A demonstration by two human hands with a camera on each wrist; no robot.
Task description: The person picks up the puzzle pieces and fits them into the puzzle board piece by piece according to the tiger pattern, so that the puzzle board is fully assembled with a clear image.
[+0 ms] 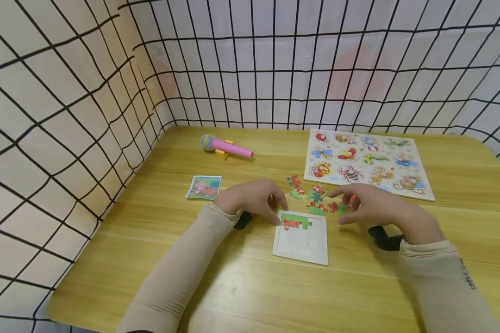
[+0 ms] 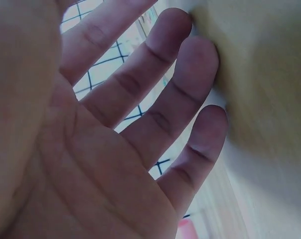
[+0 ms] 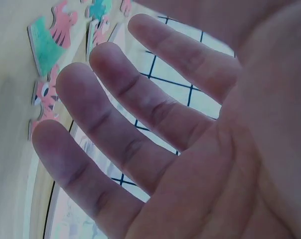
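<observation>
Lying nearest, the square board [image 1: 301, 247] could have skidded if the left hand [image 1: 256, 200], loosely curved at its eleven o'clock corner, pushed unevenly; the right hand [image 1: 371, 203], wide at two o'clock, might have scattered the loose pieces [image 1: 316, 210] by brushing them; the board looked pale, bare below a green-and-red section [image 1: 292, 224]; beyond, towards twelve, the loose ones looked jagged, red and green.

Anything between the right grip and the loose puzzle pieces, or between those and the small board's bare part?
Nothing visible blocks the right grip from the loose pieces beside it, nor them from the bare lower right of the small board. The left grip and joined pieces sit at its upper left.
</observation>
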